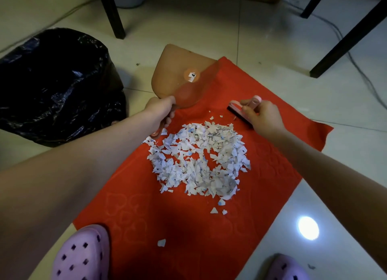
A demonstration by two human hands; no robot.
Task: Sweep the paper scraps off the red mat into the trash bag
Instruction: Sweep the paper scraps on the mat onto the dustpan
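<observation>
The sweeping is only just getting under way, as far as I can judge. The paper scraps (199, 160) are lying in one broad heap on the middle of the red mat (146, 206), with a few strays sitting apart toward the near edge, and none are showing inside the dustpan (184, 76). The left hand (162, 110) is gripping the dustpan's handle, fingers curled round it, and is holding the pan over the mat's far left corner, beyond the heap and not touching it. The right hand (261, 117) is clasping the pink brush (236, 108), fingers wrapped over its back, with the dark bristles sitting on or just over the mat at the heap's far right side. The black trash bag (54, 85) is standing on the floor (335, 95) to the left of the mat, near the pan; its opening is not showing, so whether anything is in it I cannot tell. Everything is remaining to be done: gathering the heap into the pan, collecting the strays, and tipping the load into the bag
</observation>
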